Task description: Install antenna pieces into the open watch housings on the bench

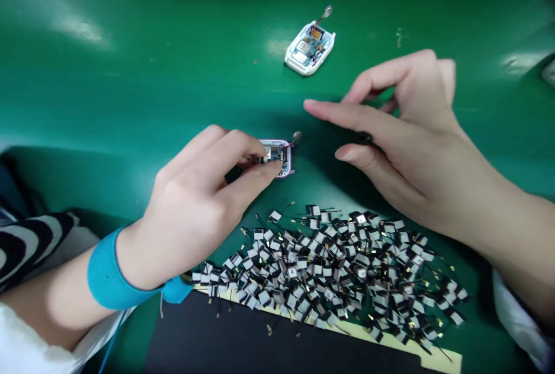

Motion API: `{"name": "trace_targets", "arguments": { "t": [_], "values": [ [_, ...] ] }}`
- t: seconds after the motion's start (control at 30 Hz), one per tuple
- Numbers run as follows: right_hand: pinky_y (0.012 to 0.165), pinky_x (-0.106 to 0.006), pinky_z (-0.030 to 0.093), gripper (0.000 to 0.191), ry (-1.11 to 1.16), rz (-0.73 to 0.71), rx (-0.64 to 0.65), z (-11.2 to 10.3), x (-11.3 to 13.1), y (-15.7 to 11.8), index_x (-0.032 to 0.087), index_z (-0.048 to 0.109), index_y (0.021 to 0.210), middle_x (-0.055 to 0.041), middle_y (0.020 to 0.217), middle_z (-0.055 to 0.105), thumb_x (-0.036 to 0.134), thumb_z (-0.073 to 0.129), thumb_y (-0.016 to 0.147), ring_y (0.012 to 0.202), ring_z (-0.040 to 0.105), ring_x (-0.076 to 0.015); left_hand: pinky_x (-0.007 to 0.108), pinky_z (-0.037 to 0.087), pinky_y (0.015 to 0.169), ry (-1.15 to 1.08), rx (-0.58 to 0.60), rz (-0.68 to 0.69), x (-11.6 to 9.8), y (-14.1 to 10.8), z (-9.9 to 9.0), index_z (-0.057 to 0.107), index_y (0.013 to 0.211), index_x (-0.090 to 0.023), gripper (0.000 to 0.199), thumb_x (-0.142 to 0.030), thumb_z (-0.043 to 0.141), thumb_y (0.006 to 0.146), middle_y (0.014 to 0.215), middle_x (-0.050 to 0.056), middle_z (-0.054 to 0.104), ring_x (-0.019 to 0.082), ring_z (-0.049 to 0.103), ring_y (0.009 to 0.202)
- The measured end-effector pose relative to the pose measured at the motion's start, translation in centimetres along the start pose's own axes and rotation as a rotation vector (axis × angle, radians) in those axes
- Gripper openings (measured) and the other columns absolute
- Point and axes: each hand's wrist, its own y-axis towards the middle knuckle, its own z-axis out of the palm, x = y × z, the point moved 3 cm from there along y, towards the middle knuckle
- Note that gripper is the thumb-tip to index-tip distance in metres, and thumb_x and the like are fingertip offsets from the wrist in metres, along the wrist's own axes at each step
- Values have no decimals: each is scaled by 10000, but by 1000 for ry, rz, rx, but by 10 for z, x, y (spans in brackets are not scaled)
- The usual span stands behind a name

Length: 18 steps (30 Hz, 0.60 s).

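Note:
My left hand [203,195] grips a small watch-like case [285,160] with a pinkish-purple rim, thumb and fingers pressing into its open circuit side. A thin wire with a round silver part [297,136] sticks out from its right end; the fingers cover its left part. To the right, my right hand [403,125] is raised over the table, index finger stretched left and thumb apart from it. The end of a small black object [364,138] shows between index finger and thumb, seemingly held in the hand; the rest of it is hidden.
A white case [310,50] with exposed circuitry and a wired round part lies farther back. Near the front, a heap of small black-and-white pieces [329,264] with thin leads spreads over the green table [130,73] and a black sheet [260,345] with a yellowish edge. A blue wrist strap [108,270] trails a cord.

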Motion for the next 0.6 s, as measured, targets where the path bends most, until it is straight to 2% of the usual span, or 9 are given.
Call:
{"name": "trace_targets", "arguments": {
  "t": [0.07,0.13,0.27,0.33,0.43,0.5,0.6],
  "values": [
    [637,-321,417,327,-102,-6,-23,-2,0,-4,180,531,1139,-84,864,485,275,438,840,804,462,-185,284,423,559,16,-7,48,0,-2,0,620,810,-215,107,-170,526,790,788,19,594,167,555,730],
    [546,-265,420,276,-69,9,-69,-5,1,-6,170,576,1071,-58,796,515,242,470,826,683,482,-137,286,425,559,33,-24,92,0,-3,0,621,808,-204,105,-164,526,787,795,33,591,173,550,727],
    [575,-215,478,101,70,74,-193,-12,5,-8,171,650,814,-15,776,609,210,574,762,637,544,-101,277,438,567,60,-26,115,2,-5,1,613,796,-196,98,-166,521,789,797,38,582,162,536,713],
    [589,-205,500,75,181,153,-254,-14,7,-6,185,646,791,7,769,634,196,619,722,650,575,-103,279,448,578,66,-17,128,2,-6,1,609,813,-184,100,-156,517,789,807,46,581,165,536,727],
    [595,-194,518,145,431,264,-318,-13,12,-2,174,640,814,7,776,647,163,662,671,673,603,-108,287,455,584,61,-20,134,2,-6,2,605,839,-160,103,-152,516,787,810,61,577,174,535,738],
    [595,-201,521,139,524,233,-333,-9,18,1,175,631,787,9,751,649,143,670,658,669,609,-112,280,449,574,76,-21,135,2,-7,2,600,831,-165,112,-151,494,798,809,56,571,163,523,712],
    [553,-205,506,87,492,89,-357,-5,27,6,174,603,730,15,683,643,131,653,674,647,606,-111,265,442,570,112,-12,132,2,-7,3,589,801,-189,156,-136,443,816,800,41,559,148,505,686]
  ]
}}
